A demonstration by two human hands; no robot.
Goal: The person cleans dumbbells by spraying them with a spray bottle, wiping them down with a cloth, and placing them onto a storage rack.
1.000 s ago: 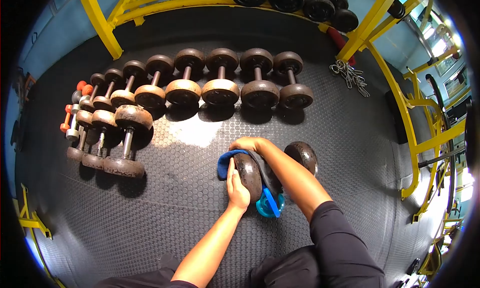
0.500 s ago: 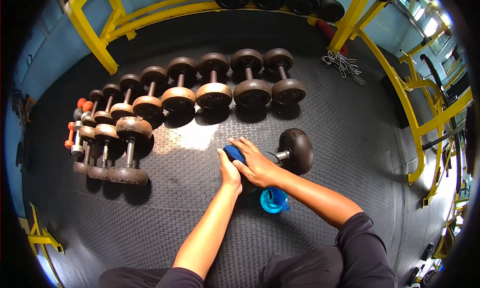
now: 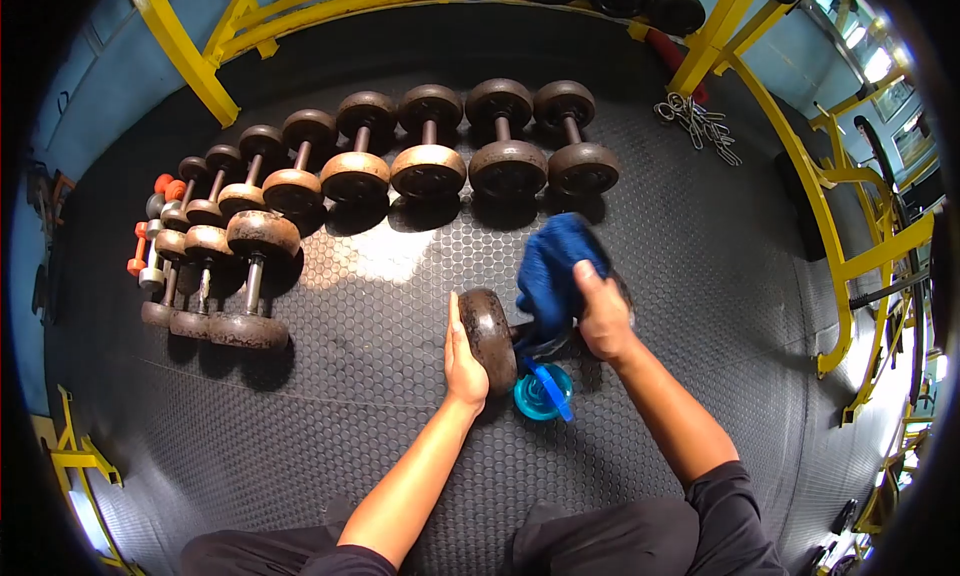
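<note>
A dumbbell (image 3: 488, 341) lies on the floor in front of me. My left hand (image 3: 464, 361) rests flat along the outer face of its left head, fingers stretched out. A blue cloth (image 3: 552, 271) is gripped in my right hand (image 3: 604, 316), over the dumbbell's right end. The cloth covers most of that right head and part of the handle. Just below the dumbbell stands a translucent blue bottle (image 3: 541, 398) with a blue piece on top, perhaps a spray trigger.
Rows of worn dumbbells (image 3: 428, 171) stand ahead and to the left. Small orange dumbbells (image 3: 138, 248) sit at the far left. Metal clips (image 3: 697, 126) lie ahead right. Yellow frames (image 3: 195, 66) border the black rubber floor (image 3: 370, 406).
Both hands were together around the blue cloth at the dumbbell's left head. My right hand has carried the cloth right to the other head. The left hand stays at the left head.
</note>
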